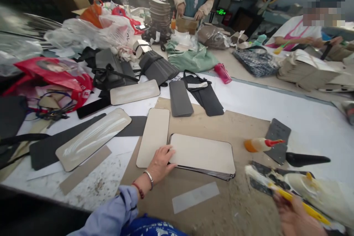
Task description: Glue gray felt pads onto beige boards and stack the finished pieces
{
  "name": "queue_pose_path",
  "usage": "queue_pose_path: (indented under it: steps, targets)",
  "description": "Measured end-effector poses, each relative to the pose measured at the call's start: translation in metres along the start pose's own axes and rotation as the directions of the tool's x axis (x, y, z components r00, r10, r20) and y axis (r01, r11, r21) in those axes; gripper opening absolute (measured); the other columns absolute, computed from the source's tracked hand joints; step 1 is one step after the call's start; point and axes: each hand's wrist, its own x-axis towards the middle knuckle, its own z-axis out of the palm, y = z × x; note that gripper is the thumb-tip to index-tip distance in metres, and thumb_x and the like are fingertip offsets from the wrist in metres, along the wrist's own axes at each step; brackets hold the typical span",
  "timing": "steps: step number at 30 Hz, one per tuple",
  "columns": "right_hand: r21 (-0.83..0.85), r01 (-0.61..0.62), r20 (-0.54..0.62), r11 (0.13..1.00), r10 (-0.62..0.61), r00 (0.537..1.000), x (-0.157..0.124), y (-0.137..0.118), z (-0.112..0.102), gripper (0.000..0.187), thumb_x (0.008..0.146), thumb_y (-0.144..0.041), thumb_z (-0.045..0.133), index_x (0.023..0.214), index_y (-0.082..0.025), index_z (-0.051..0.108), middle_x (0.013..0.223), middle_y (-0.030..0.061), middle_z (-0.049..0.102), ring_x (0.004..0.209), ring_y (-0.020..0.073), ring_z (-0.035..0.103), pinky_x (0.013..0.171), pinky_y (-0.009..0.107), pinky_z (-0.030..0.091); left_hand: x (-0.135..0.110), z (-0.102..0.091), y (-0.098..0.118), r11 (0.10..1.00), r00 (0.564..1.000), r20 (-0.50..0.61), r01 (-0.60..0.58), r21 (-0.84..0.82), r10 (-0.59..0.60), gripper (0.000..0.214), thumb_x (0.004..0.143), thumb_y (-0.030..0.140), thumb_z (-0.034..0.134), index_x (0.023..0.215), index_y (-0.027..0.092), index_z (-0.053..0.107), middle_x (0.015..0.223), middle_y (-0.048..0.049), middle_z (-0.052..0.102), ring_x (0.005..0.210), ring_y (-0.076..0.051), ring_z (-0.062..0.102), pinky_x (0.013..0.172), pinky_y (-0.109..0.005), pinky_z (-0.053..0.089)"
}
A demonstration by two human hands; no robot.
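Brush [284,193] with a yellow handle is gripped in the right hand [297,212], blurred, at the near right of the counter [249,97]; its pale bristles point left toward the stack of beige panels [203,153], well apart from it; a translucent strip [195,197] lies between the stack and the counter's near edge. Left hand [160,160] is open, palm down, fingers loosely spread; its thumb and fingertips reach the left end of the stack, which stretches rightward from them; a single beige panel [154,132] lies just left of the stack, partly beneath that hand, its long side running toward the far edge; brown sheet [238,129] carries the stack.

Farther left, a smeared panel [94,140] lies aslant; to the stack's right, a bottle [257,145] with a red tip rests beside a dark piece [279,136]; beyond, grey strips [181,97] lie nearer the far edge, and a pink cup [222,73] lies tilted by it; past that edge, two co-workers' hands are busy at another surface.
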Motion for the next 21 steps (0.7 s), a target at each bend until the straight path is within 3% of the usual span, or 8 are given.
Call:
queue_pose_path:
  steps: [2,6,9,11,13,17,21]
  targets:
    - [0.078,-0.16,0.168,0.984,0.145,0.975,-0.036,0.009,0.056,0.037,0.055,-0.043,0.075,0.077,-0.017,0.061,0.08,0.0035,0.064,0.066,0.0141,0.062,0.06,0.026,0.056,-0.004,0.004,-0.001,0.999,0.999,0.01,-0.047,-0.011,0.048,0.033,0.069,0.016,0.065,0.102,0.021,0.059,0.117,-0.0096,0.054,0.112,-0.025,0.047,0.095,-0.044,0.041]
    - [0.092,-0.216,0.39,0.972,0.164,0.906,-0.102,0.024,0.169,0.045,0.057,-0.047,0.073,0.083,-0.012,0.061,0.077,0.0042,0.067,0.062,0.012,0.062,0.063,0.025,0.055,-0.009,0.009,-0.011,0.994,0.994,-0.047,-0.104,-0.032,0.103,0.029,0.072,0.014,0.061,0.101,0.022,0.06,0.115,-0.0092,0.056,0.112,-0.024,0.048,0.094,-0.045,0.043]
    - [0.053,-0.184,0.448,0.982,0.142,0.883,-0.125,0.034,0.212,0.047,0.058,-0.05,0.071,0.083,-0.011,0.062,0.076,0.0044,0.067,0.061,0.0127,0.062,0.062,0.025,0.055,-0.009,0.012,-0.016,0.991,0.989,-0.075,-0.13,-0.043,0.127,0.027,0.074,0.016,0.06,0.1,0.023,0.061,0.114,-0.009,0.057,0.111,-0.024,0.05,0.093,-0.046,0.044]
    - [0.008,-0.143,0.457,0.99,0.124,0.881,-0.124,0.042,0.219,0.047,0.058,-0.052,0.07,0.082,-0.011,0.062,0.074,0.0046,0.068,0.062,0.0141,0.063,0.062,0.026,0.054,-0.009,0.014,-0.018,0.989,0.988,-0.081,-0.139,-0.041,0.135,0.027,0.075,0.018,0.06,0.101,0.023,0.061,0.115,-0.009,0.057,0.11,-0.024,0.05,0.093,-0.046,0.045]
    - [-0.03,-0.087,0.426,0.996,0.092,0.9,-0.111,0.047,0.21,0.048,0.059,-0.052,0.069,0.082,-0.011,0.062,0.073,0.0048,0.068,0.062,0.015,0.063,0.062,0.027,0.054,-0.009,0.015,-0.02,0.988,0.986,-0.087,-0.146,-0.041,0.142,0.026,0.075,0.02,0.059,0.101,0.024,0.062,0.115,-0.009,0.057,0.109,-0.025,0.051,0.092,-0.046,0.045]
    - [-0.12,0.055,0.223,0.991,-0.027,0.974,-0.056,0.043,0.162,0.05,0.06,-0.055,0.066,0.082,-0.01,0.061,0.07,0.0053,0.068,0.063,0.0163,0.064,0.063,0.028,0.054,-0.01,0.016,-0.022,0.986,0.983,-0.099,-0.157,-0.056,0.151,0.026,0.076,0.02,0.059,0.101,0.024,0.062,0.113,-0.0079,0.058,0.108,-0.024,0.051,0.093,-0.045,0.045]
    - [-0.276,0.161,0.065,0.948,-0.149,0.987,-0.008,0.023,0.109,0.051,0.064,-0.057,0.06,0.081,-0.009,0.063,0.063,0.0065,0.066,0.061,0.0189,0.064,0.061,0.031,0.053,-0.011,0.013,-0.02,0.985,0.988,-0.097,-0.133,-0.107,0.123,0.024,0.076,0.02,0.058,0.099,0.023,0.063,0.114,-0.0076,0.058,0.108,-0.024,0.049,0.095,-0.044,0.043]
